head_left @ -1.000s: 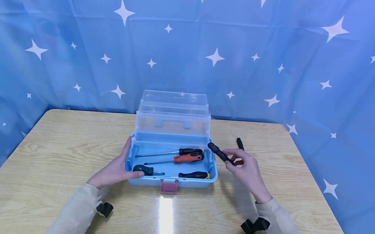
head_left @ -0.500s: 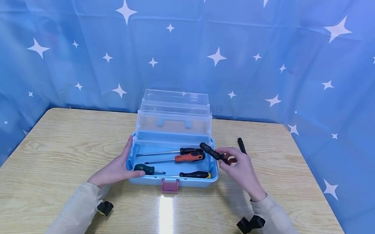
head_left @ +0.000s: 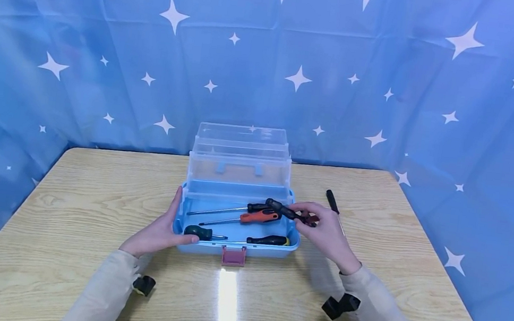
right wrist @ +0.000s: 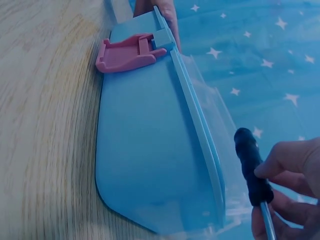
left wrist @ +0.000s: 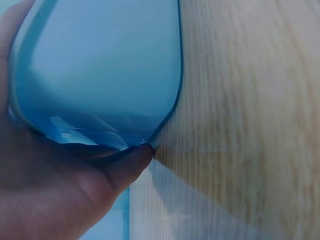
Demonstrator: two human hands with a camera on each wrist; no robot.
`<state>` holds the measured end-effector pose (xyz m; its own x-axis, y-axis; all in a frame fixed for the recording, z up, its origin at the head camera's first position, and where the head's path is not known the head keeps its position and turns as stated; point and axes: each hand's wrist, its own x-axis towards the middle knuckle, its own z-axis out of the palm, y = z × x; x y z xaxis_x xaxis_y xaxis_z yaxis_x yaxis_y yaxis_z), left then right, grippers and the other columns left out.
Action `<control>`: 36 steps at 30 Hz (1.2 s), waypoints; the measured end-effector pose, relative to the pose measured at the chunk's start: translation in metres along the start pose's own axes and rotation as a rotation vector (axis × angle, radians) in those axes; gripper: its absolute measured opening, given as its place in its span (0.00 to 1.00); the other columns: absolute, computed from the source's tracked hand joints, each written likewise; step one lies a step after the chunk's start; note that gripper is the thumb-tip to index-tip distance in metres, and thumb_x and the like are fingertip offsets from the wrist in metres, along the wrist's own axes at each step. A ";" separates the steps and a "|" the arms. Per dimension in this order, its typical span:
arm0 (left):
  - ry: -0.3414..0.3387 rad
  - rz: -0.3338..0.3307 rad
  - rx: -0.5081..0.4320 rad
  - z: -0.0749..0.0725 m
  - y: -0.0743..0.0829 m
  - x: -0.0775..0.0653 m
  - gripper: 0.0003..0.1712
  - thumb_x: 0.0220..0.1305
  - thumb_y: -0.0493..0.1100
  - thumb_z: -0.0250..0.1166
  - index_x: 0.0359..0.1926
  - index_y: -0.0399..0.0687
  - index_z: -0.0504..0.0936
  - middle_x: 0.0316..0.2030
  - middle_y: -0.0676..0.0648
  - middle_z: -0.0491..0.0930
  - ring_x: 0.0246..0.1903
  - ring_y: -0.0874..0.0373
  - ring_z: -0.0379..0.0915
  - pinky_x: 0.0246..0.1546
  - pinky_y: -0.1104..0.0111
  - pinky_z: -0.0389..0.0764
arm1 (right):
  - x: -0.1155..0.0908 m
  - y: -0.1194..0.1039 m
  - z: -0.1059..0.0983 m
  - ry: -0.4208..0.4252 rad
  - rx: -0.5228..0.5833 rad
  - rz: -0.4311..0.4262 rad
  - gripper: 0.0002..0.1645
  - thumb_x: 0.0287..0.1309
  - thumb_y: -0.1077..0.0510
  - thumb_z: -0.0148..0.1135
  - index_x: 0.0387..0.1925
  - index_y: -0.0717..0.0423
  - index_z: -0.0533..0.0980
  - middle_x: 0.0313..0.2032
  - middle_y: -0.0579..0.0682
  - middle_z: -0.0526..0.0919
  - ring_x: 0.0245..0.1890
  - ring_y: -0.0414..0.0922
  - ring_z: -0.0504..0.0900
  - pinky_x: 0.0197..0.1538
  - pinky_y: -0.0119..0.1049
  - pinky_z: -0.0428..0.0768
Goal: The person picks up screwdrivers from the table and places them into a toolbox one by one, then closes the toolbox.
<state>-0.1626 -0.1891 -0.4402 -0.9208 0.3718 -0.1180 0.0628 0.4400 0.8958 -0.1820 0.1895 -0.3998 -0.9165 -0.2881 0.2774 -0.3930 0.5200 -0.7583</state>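
A light blue toolbox (head_left: 188,248) sits on the table with its clear lid (head_left: 239,166) raised at the back. My left hand (head_left: 158,234) grips its left end, thumb at the front corner (left wrist: 130,167). In my right hand (head_left: 325,236) is a screwdriver (right wrist: 252,165), pinched by its black handle over the box's right side; its metal shaft (right wrist: 268,222) points back past the fingers. Inside lie a black-handled screwdriver (head_left: 217,211), an orange one (head_left: 257,216), a stubby green one (head_left: 197,232) and a black one with a yellow end (head_left: 266,240).
Another black-handled screwdriver (head_left: 332,199) lies on the wooden table (head_left: 88,204) behind my right hand. A pink latch (head_left: 233,256) hangs down at the toolbox's front. Behind the table hangs a blue star-patterned curtain (head_left: 248,74).
My right hand has moved left with the screwdriver, bringing its handle from beside the toolbox to over its right side. The left hand keeps its grip on the toolbox.
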 end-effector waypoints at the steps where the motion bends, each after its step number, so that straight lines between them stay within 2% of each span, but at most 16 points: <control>1: -0.001 0.001 -0.004 0.000 0.000 0.000 0.72 0.54 0.52 0.73 0.73 0.54 0.19 0.74 0.36 0.26 0.71 0.32 0.28 0.63 0.36 0.44 | 0.000 -0.001 0.000 -0.003 -0.003 0.004 0.16 0.55 0.70 0.64 0.46 0.56 0.83 0.34 0.48 0.80 0.30 0.46 0.77 0.28 0.35 0.75; 4: -0.003 0.006 -0.007 -0.001 0.001 0.000 0.72 0.54 0.52 0.73 0.73 0.54 0.19 0.74 0.36 0.26 0.71 0.32 0.28 0.63 0.35 0.43 | 0.002 -0.002 0.001 -0.008 -0.018 0.012 0.16 0.55 0.69 0.64 0.45 0.55 0.83 0.33 0.48 0.80 0.29 0.44 0.78 0.26 0.34 0.73; 11: -0.011 -0.001 -0.007 -0.001 0.000 0.000 0.72 0.55 0.53 0.72 0.73 0.53 0.18 0.74 0.35 0.25 0.70 0.32 0.28 0.63 0.36 0.43 | 0.003 -0.005 0.004 -0.034 0.013 -0.008 0.16 0.55 0.70 0.63 0.45 0.56 0.83 0.41 0.51 0.84 0.27 0.44 0.76 0.23 0.32 0.71; 17: -0.014 0.003 -0.020 -0.001 -0.002 0.000 0.72 0.56 0.54 0.72 0.73 0.54 0.18 0.74 0.35 0.25 0.70 0.32 0.27 0.63 0.36 0.42 | 0.005 -0.006 0.007 -0.045 0.025 -0.030 0.15 0.54 0.71 0.63 0.44 0.56 0.83 0.41 0.52 0.84 0.24 0.43 0.75 0.20 0.32 0.69; 28: -0.004 0.000 -0.039 0.000 -0.005 0.001 0.72 0.55 0.55 0.72 0.73 0.55 0.19 0.74 0.37 0.25 0.71 0.33 0.27 0.63 0.36 0.43 | 0.008 -0.007 0.015 -0.069 0.029 -0.057 0.15 0.55 0.71 0.63 0.45 0.58 0.83 0.45 0.54 0.83 0.29 0.42 0.78 0.30 0.36 0.77; 36: 0.001 0.011 -0.033 0.000 -0.006 0.001 0.72 0.55 0.54 0.72 0.73 0.56 0.19 0.74 0.37 0.25 0.71 0.33 0.26 0.63 0.36 0.42 | 0.009 -0.011 0.019 -0.089 0.033 -0.062 0.15 0.56 0.69 0.63 0.45 0.58 0.83 0.47 0.53 0.83 0.29 0.45 0.78 0.31 0.38 0.78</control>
<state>-0.1639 -0.1914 -0.4462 -0.9203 0.3759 -0.1080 0.0600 0.4085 0.9108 -0.1846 0.1665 -0.4003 -0.8798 -0.3901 0.2718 -0.4446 0.4726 -0.7609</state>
